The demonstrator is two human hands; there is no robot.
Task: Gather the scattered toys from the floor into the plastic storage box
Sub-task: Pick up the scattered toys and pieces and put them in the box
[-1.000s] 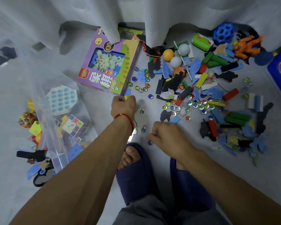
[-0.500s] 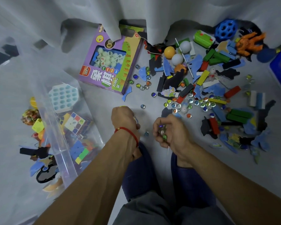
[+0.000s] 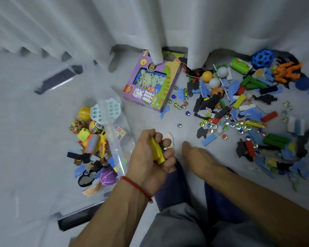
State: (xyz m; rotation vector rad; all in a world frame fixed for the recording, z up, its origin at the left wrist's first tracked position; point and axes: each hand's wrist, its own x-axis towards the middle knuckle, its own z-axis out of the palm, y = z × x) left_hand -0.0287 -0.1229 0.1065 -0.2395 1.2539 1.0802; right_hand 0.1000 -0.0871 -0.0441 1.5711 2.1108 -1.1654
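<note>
While you crouch on the pale grey floor at the foot of a white curtain, the clear plastic storage box sits at your left, already holding a heap of toys, among them a teal bubble-pop board and a purple ball. Your left hand, with a red string at the wrist, is curled palm-up around yellow blocks, just beside the box's near wall. Their long axis runs from the upper left, near your fingertips, down to the lower right, where a squared end pokes out past your fingers. Your right hand is flat and relaxed with the fingers together, holding nothing, its tips pointing up and left toward the left hand. To the right, marbles, coloured blocks and blue foam pieces lie scattered on the floor. A purple xiangqi box lies flat, its far end under the curtain hem.
</note>
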